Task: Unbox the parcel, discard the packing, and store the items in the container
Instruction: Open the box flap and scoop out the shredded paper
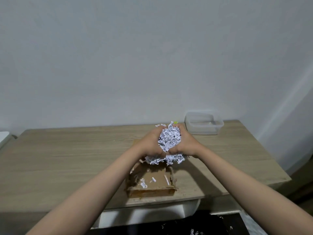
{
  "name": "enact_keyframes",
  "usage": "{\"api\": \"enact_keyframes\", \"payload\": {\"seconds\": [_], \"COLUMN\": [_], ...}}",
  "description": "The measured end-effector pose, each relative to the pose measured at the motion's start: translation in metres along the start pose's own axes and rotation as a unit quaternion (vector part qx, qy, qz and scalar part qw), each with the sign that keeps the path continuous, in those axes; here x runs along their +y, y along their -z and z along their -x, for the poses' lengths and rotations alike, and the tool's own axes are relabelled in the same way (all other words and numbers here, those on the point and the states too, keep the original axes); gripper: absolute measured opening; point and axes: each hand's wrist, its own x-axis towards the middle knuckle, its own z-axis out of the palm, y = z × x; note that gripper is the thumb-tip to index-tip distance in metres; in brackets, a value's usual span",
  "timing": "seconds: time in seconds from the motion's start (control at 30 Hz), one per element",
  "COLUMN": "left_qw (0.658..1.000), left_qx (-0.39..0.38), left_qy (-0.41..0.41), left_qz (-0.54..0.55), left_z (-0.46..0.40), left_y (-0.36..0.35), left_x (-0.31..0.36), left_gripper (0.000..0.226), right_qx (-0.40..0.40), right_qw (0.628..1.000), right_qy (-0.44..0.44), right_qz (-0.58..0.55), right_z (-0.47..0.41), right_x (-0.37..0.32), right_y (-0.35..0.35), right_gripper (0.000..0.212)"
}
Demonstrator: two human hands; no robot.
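left hand: fingers curled round the left side of the shredded paper wad, grasping it, held up over the box
right hand: fingers curled round the right side of the same wad, thumbs of both hands close together at the near side
shredded paper: white strips with dark print, bunched between both hands; loose clump hangs below the hands at 6 o'clock, above the box
cardboard box: open, on the table near its front edge, at 6 o'clock from the hands; a few paper scraps left on its floor
container: clear plastic tub, lid off, at 2 o'clock from the hands, near the table's back edge, well apart from the box
yellow-green bit: peeks out behind the wad at 12 o'clock, can't tell what it is
table: light wood top
floor: dark area at 6 o'clock below the table with stray paper shreds
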Motion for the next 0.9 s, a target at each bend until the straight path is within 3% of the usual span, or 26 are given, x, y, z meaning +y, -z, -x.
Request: {"api": "enact_keyframes", "payload": {"seconds": [0.4,0.63,0.8,0.9], "left_qw": [0.998,0.994,0.995,0.995], "left_qx": [-0.063,-0.083,-0.061,-0.047], "left_qy": [0.012,0.062,0.078,0.068], "left_qz": [-0.006,0.026,-0.019,-0.049], "left_z": [-0.083,-0.108,-0.113,-0.111], "left_y": [-0.114,-0.189,-0.210,-0.211], "left_x": [0.086,0.084,0.075,0.073], "left_gripper": [0.104,0.100,0.101,0.102], "right_qx": [0.018,-0.030,-0.052,-0.051], "right_qw": [0.999,0.994,0.993,0.994], "right_qy": [-0.044,-0.098,-0.098,-0.087], "right_qz": [-0.012,-0.024,-0.026,0.031], "right_z": [0.026,0.027,0.026,0.024], "right_x": [0.090,0.172,0.197,0.202], "right_y": [0.127,0.155,0.162,0.163], "right_gripper": [0.093,0.091,0.099,0.106]}}
